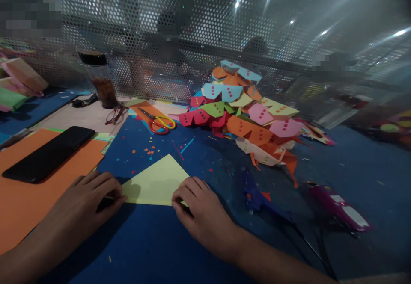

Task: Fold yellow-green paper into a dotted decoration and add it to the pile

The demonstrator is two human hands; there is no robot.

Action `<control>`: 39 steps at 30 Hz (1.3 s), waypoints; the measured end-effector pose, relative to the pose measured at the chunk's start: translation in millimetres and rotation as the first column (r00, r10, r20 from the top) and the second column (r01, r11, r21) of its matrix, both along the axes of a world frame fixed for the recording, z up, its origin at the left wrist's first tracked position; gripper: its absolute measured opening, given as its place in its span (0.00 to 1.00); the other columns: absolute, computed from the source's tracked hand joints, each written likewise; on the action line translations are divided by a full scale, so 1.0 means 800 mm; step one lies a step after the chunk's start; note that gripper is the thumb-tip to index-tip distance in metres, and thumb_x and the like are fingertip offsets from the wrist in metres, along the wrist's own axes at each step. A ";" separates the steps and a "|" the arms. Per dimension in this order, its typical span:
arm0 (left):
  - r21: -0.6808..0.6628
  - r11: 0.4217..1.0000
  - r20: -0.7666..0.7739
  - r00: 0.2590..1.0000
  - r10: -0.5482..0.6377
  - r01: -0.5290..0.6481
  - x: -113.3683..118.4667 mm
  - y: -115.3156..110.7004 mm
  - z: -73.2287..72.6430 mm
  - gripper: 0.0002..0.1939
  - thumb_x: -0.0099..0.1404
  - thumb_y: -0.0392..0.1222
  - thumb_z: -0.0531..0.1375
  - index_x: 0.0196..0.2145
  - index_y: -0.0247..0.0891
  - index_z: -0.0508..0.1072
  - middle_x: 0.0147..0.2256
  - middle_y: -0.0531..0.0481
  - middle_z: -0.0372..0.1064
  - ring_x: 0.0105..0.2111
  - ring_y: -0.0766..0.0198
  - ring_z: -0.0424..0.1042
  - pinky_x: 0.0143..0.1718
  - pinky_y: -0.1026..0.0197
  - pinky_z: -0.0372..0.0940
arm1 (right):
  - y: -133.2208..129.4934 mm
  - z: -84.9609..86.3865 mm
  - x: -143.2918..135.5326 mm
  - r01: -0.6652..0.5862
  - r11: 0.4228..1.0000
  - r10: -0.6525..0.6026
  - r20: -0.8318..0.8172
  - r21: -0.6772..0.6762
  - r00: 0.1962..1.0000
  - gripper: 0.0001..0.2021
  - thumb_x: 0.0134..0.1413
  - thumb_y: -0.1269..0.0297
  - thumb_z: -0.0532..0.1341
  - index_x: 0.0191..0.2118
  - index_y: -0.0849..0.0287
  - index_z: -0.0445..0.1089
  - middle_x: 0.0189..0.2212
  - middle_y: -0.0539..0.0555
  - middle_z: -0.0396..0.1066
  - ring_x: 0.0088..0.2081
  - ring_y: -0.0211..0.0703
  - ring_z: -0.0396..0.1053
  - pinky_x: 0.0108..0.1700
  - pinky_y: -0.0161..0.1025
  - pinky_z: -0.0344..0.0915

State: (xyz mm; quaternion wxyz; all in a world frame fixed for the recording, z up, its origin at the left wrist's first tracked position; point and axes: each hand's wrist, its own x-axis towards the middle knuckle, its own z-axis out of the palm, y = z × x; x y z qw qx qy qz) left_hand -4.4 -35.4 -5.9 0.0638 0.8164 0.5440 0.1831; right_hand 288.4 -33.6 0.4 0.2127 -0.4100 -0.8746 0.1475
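A pale yellow sheet of paper, folded into a triangle, lies on the blue table with its peak pointing away from me. My left hand pinches its left corner between thumb and fingers. At the right corner, my right hand closes on the paper's edge in the same way. The long folded edge faces me and runs between both hands. Tiny orange paper scraps are scattered just beyond the peak.
A black phone rests on orange sheets at left. Scissors, eyeglasses and a jar stand farther back. Folded paper pieces pile up at centre right, near a blue glue gun and a purple device.
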 end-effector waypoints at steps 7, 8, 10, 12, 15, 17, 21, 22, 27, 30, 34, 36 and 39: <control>-0.006 1.000 0.021 0.999 0.029 -0.029 -0.006 -0.002 0.001 0.11 0.67 0.49 0.55 0.29 0.47 0.71 0.32 0.49 0.73 0.35 0.50 0.72 0.37 0.51 0.62 | 0.000 0.003 -0.001 0.006 1.000 -0.006 0.013 -0.004 1.000 0.04 0.64 0.73 0.61 0.37 0.58 0.69 0.39 0.53 0.71 0.43 0.45 0.66 0.47 0.42 0.64; -0.010 0.999 0.019 0.999 0.032 -0.032 -0.008 -0.003 0.001 0.10 0.67 0.49 0.55 0.29 0.47 0.71 0.32 0.49 0.73 0.35 0.51 0.72 0.37 0.51 0.62 | 0.000 0.004 -0.001 0.004 1.000 -0.004 0.015 -0.007 1.000 0.04 0.64 0.73 0.61 0.37 0.58 0.69 0.39 0.53 0.71 0.43 0.45 0.66 0.47 0.42 0.64; -0.013 0.999 0.022 0.999 0.039 -0.039 -0.011 -0.003 0.000 0.10 0.67 0.48 0.56 0.30 0.47 0.71 0.32 0.49 0.73 0.35 0.51 0.72 0.37 0.52 0.62 | 0.000 0.004 -0.001 0.004 1.000 -0.004 0.011 -0.011 1.000 0.04 0.64 0.73 0.60 0.37 0.58 0.69 0.39 0.53 0.71 0.43 0.45 0.66 0.47 0.42 0.64; -0.007 0.999 0.031 0.998 0.047 -0.047 -0.014 -0.004 -0.001 0.10 0.67 0.49 0.56 0.30 0.47 0.71 0.32 0.50 0.73 0.35 0.51 0.71 0.37 0.52 0.62 | 0.000 0.004 -0.001 0.004 1.000 -0.004 0.005 -0.011 1.000 0.04 0.64 0.73 0.60 0.38 0.58 0.69 0.39 0.53 0.71 0.43 0.45 0.66 0.47 0.42 0.64; -0.007 0.998 0.025 0.998 0.057 -0.057 -0.020 -0.004 -0.003 0.10 0.68 0.50 0.56 0.30 0.47 0.70 0.32 0.50 0.73 0.36 0.51 0.71 0.37 0.51 0.63 | 0.000 0.002 -0.001 0.006 1.000 -0.006 0.002 -0.010 1.000 0.04 0.64 0.73 0.60 0.38 0.58 0.69 0.39 0.53 0.71 0.43 0.45 0.66 0.47 0.43 0.64; -0.026 0.998 0.002 0.998 0.057 -0.057 -0.025 -0.003 -0.005 0.10 0.68 0.51 0.56 0.31 0.47 0.70 0.33 0.50 0.74 0.36 0.51 0.71 0.38 0.50 0.64 | 0.000 0.001 -0.001 0.004 1.000 -0.004 0.001 -0.008 1.000 0.04 0.64 0.73 0.60 0.37 0.58 0.70 0.39 0.53 0.71 0.43 0.45 0.67 0.47 0.43 0.64; -0.035 0.998 -0.039 0.998 0.048 -0.050 -0.035 -0.001 -0.007 0.10 0.67 0.51 0.57 0.31 0.46 0.71 0.34 0.50 0.74 0.36 0.51 0.72 0.37 0.50 0.66 | 0.000 0.000 -0.001 0.005 1.000 -0.005 -0.001 0.009 1.000 0.04 0.64 0.73 0.60 0.37 0.58 0.69 0.39 0.53 0.71 0.43 0.45 0.67 0.47 0.42 0.65; -0.026 0.998 -0.042 0.998 0.052 -0.053 -0.036 -0.001 -0.008 0.10 0.67 0.51 0.57 0.31 0.46 0.71 0.34 0.50 0.74 0.36 0.51 0.72 0.36 0.51 0.66 | 0.000 0.000 -0.001 0.004 1.000 -0.004 -0.001 0.012 1.000 0.04 0.64 0.73 0.60 0.37 0.57 0.69 0.39 0.53 0.71 0.43 0.45 0.67 0.47 0.42 0.65; 0.011 0.999 -0.030 0.998 0.049 -0.049 -0.041 0.000 -0.008 0.10 0.67 0.51 0.57 0.31 0.46 0.72 0.33 0.50 0.75 0.35 0.53 0.72 0.35 0.54 0.67 | 0.001 0.000 0.000 0.002 1.000 -0.002 -0.007 0.009 1.000 0.05 0.64 0.73 0.59 0.37 0.57 0.70 0.39 0.53 0.72 0.43 0.45 0.67 0.46 0.42 0.65; 0.001 0.999 -0.031 0.998 0.051 -0.051 -0.044 0.000 -0.009 0.10 0.67 0.52 0.58 0.31 0.46 0.72 0.34 0.50 0.75 0.35 0.53 0.72 0.36 0.54 0.68 | 0.001 0.000 0.000 0.000 1.000 0.001 -0.011 0.014 1.000 0.05 0.64 0.73 0.59 0.37 0.57 0.69 0.38 0.53 0.71 0.43 0.45 0.67 0.46 0.42 0.65; -0.026 0.997 -0.052 0.996 0.066 -0.068 -0.047 0.000 -0.012 0.11 0.68 0.52 0.56 0.33 0.46 0.72 0.35 0.50 0.75 0.37 0.52 0.73 0.37 0.52 0.68 | 0.001 0.000 0.000 0.000 1.000 0.000 -0.007 0.008 1.000 0.04 0.64 0.73 0.60 0.37 0.57 0.69 0.39 0.53 0.71 0.43 0.45 0.67 0.46 0.42 0.65; -0.025 0.997 -0.044 0.996 0.071 -0.072 -0.048 0.000 -0.013 0.11 0.68 0.53 0.56 0.33 0.47 0.72 0.36 0.50 0.76 0.38 0.51 0.73 0.38 0.51 0.69 | 0.001 0.001 0.000 0.000 1.000 0.000 0.000 0.004 1.000 0.04 0.64 0.74 0.60 0.37 0.58 0.69 0.39 0.53 0.71 0.43 0.45 0.67 0.46 0.42 0.65; -0.021 0.997 -0.032 0.997 0.073 -0.074 -0.048 -0.001 -0.013 0.11 0.68 0.52 0.57 0.33 0.46 0.73 0.36 0.49 0.76 0.39 0.51 0.73 0.38 0.51 0.69 | 0.000 0.002 -0.001 -0.001 1.000 0.001 0.001 0.003 1.000 0.04 0.64 0.74 0.60 0.37 0.58 0.69 0.39 0.53 0.71 0.43 0.45 0.67 0.46 0.42 0.65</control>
